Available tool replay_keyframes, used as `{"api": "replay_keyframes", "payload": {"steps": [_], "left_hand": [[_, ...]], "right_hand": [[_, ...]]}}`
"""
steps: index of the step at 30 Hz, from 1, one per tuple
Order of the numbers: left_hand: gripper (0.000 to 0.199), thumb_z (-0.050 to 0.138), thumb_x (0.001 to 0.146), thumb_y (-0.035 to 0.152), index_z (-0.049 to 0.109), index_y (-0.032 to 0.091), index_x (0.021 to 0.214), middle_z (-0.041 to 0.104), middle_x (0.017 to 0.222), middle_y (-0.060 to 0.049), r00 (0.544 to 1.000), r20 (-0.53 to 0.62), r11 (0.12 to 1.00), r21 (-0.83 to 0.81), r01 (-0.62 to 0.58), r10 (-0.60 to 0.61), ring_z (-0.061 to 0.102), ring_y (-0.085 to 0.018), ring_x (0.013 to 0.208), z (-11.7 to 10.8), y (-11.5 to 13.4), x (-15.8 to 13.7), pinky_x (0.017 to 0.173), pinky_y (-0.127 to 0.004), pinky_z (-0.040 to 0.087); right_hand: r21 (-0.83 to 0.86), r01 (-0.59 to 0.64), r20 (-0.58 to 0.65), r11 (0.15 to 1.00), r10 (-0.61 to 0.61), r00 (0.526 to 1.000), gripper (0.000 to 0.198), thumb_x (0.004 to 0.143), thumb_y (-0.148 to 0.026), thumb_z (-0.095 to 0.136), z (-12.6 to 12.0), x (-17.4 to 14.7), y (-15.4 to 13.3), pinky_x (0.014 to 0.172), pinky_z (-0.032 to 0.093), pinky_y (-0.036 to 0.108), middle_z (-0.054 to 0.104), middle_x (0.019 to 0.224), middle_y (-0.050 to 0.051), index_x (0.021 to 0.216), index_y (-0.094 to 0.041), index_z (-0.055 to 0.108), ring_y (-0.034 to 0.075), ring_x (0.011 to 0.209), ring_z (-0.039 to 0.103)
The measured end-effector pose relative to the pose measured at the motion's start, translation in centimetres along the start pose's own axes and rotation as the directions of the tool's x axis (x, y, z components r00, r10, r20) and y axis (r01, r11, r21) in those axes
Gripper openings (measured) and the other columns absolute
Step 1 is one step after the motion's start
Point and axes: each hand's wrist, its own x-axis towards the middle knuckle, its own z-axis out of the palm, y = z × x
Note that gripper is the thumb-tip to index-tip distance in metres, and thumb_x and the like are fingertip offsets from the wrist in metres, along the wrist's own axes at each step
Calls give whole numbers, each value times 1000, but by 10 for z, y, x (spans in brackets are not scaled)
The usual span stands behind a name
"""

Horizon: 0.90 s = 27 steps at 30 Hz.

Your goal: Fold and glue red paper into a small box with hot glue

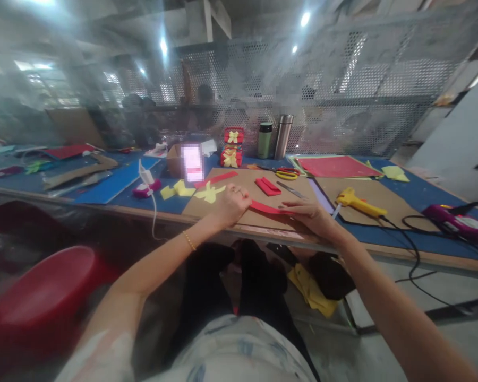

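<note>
A red strip [266, 207], which looks like paper or felt, stretches between my hands low over the brown board [255, 179]. My left hand [234, 204] is closed in a fist around its left end. At the other end, my right hand [306, 213] grips the strip between thumb and fingers, the fingers fairly straight. Just beyond lies a folded red piece [268, 186], with a pair of tweezers or a blade [290, 190] to its right. Left of my left hand are a yellow bow-shaped cutout [210, 192] and another red strip [219, 179].
A yellow glue gun [358, 203] with a black cord rests at right. Yellow-handled scissors [287, 173], small red boxes with yellow bows [231, 157], a green tumbler [265, 140] and a steel flask [284, 137] stand or lie behind. A lit phone [193, 162] leans at left.
</note>
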Motion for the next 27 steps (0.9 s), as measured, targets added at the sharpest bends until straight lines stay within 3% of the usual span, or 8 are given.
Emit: {"api": "replay_keyframes", "payload": {"steps": [3, 6, 10, 13, 15, 19, 25, 27], "left_hand": [[29, 46, 99, 13, 71, 17, 87, 71, 92, -11, 999, 30, 999, -4, -38, 38, 61, -23, 89, 9, 1, -10, 88, -40, 40], [28, 44, 101, 12, 71, 15, 91, 71, 93, -11, 996, 81, 998, -50, -37, 41, 62, -23, 89, 11, 1, -12, 84, -37, 41], [21, 55, 100, 21, 69, 11, 111, 71, 114, -15, 999, 40, 991, -135, -22, 27, 63, -26, 108, 10, 5, -3, 91, -37, 42], [30, 62, 99, 30, 66, 11, 123, 69, 124, -15, 999, 11, 980, -197, -42, 45, 62, -27, 115, 13, 9, 8, 96, -38, 42], [20, 56, 101, 23, 70, 14, 112, 71, 116, -13, 999, 28, 986, -163, -34, 39, 64, -26, 107, 15, 11, 12, 94, -39, 42], [25, 48, 102, 16, 71, 15, 90, 71, 95, -11, 998, 44, 997, -65, -50, 53, 64, -24, 91, 15, 12, 7, 85, -39, 42], [27, 46, 97, 6, 71, 14, 88, 66, 87, -13, 993, 45, 993, 44, -114, 112, 58, -25, 83, 7, 22, -1, 73, -37, 40], [26, 48, 96, 4, 71, 13, 87, 65, 87, -13, 994, 55, 993, 61, -101, 98, 56, -25, 81, 6, 26, -1, 71, -37, 39]], "right_hand": [[-161, 98, 34, 982, -94, 995, 33, 103, -39, 53, -5, -8, 5, 99, 56, 53, 75, 129, 14, 108, -29, 84, 31, 119, 70], [-246, 135, 19, 960, -134, 991, 33, 104, -34, 51, -4, -10, 7, 98, 55, 50, 73, 129, 14, 108, -30, 84, 29, 118, 68], [-276, 115, -68, 954, -138, 988, 31, 102, -35, 55, 1, -10, -1, 76, 55, 37, 73, 94, 11, 99, -28, 85, 22, 86, 67], [-206, 85, -80, 975, -103, 991, 31, 103, -34, 54, 3, -10, -10, 67, 51, 32, 68, 80, 6, 100, -28, 84, 19, 75, 64], [-165, 88, -61, 982, -99, 993, 29, 103, -33, 55, 3, -10, -15, 71, 51, 33, 71, 82, 6, 100, -29, 83, 19, 77, 65], [-178, 95, -47, 979, -105, 993, 29, 102, -28, 54, 0, -12, -14, 78, 51, 37, 75, 87, 7, 97, -27, 82, 21, 83, 66], [-530, 83, 2, 844, -97, 995, 27, 99, -19, 54, 9, -10, -29, 85, 43, 43, 76, 105, 11, 105, -24, 81, 27, 96, 60], [-593, 93, 28, 800, -95, 995, 22, 98, -19, 58, 13, -8, -37, 84, 41, 41, 74, 101, 11, 102, -23, 79, 26, 95, 58]]}}
